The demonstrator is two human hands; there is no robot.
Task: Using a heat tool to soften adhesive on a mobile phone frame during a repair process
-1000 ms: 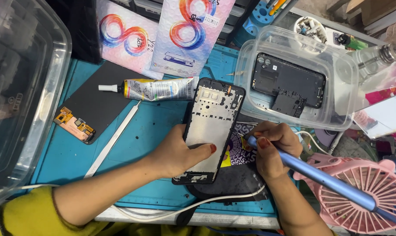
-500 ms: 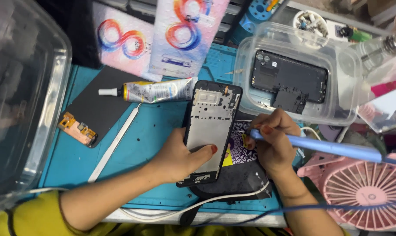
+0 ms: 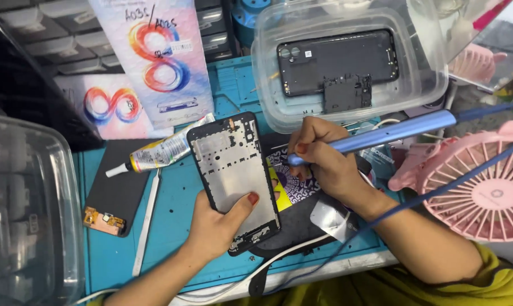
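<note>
My left hand (image 3: 217, 224) grips the lower end of a black phone frame (image 3: 234, 170), thumb pressed on its grey metal plate. The frame lies tilted on the teal work mat (image 3: 171, 215). My right hand (image 3: 324, 161) holds a blue pen-shaped corded tool (image 3: 381, 136) like a pencil. Its tip points down at the frame's right edge, over a small patterned card (image 3: 293, 184). A blue cord runs from the tool across a pink fan (image 3: 483, 187).
A glue tube (image 3: 160, 152) lies left of the frame, beside a dark phone screen (image 3: 118, 190) with an orange flex cable. A clear tub (image 3: 347, 62) behind holds a black back cover. Printed boxes (image 3: 154, 62) stand at the back, a large clear container (image 3: 24, 215) on the left.
The view has moved in closer and shifted. My right hand has lifted the blue tool's rear end up and to the right. My left hand keeps its hold on the frame.
</note>
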